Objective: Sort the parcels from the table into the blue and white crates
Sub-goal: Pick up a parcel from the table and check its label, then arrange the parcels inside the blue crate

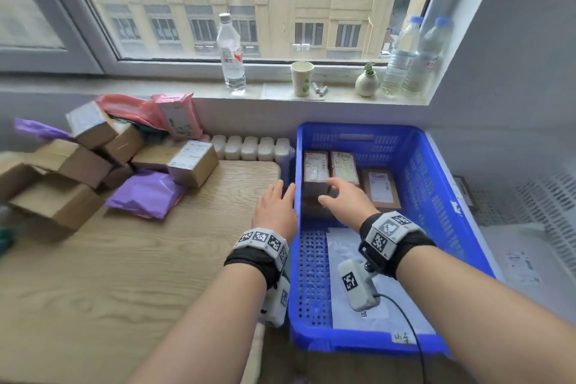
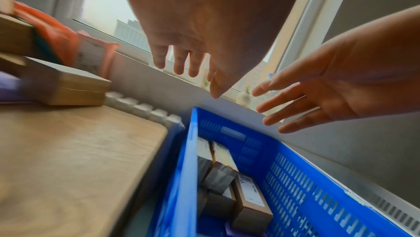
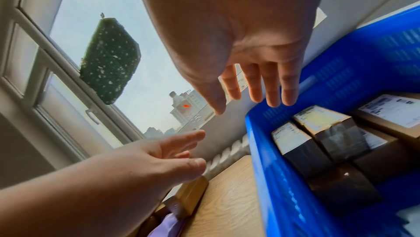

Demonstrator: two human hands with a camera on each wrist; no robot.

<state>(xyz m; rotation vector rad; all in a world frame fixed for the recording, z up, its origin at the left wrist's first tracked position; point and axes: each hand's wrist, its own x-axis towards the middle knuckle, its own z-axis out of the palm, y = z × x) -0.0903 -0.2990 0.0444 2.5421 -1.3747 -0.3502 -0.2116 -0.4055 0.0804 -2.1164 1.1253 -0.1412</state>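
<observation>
Above the boxed parcels [image 1: 330,170] in the blue crate [image 1: 436,196], both hands' grips hang released.

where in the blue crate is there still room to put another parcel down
The near half of the blue crate is free: bare perforated floor along its left wall, beside a flat white bag. The far end is crowded with cardboard boxes, with both hands open above it.

left hand [image 1: 276,207]: palm down, fingers straight and together, holding nothing | right hand [image 1: 346,198]: palm down, fingers slightly spread and extended, holding nothing | both forearms bare, reaching forward side by side, black wrist straps with white marker-printed blocks
</observation>
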